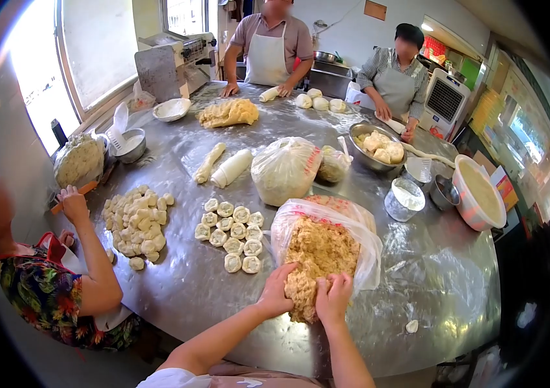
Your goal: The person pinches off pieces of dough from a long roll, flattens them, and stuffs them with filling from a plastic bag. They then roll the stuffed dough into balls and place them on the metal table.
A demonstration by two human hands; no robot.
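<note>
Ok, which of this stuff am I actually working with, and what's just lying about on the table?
In hand: filling, its bag, under left hand and right hand.
Lying about: dough pieces, rounds, tied bag, bowl, tub.

Spotted a flour-dusted steel table (443, 271). Noticed neat rows of shaped dough rounds (233, 233) near the middle, plus a loose heap of dough pieces (136, 220) by the left edge. Saw a tied plastic bag (286, 169) at the centre, with two dough logs (210, 161) just left of it. Also clocked a metal bowl (354, 143) of dough lumps toward the far right edge and a white tub (472, 216) at the right edge. Counted a person in a floral top (48, 291) at the left edge and two in aprons (268, 52) along the far edge.
</note>
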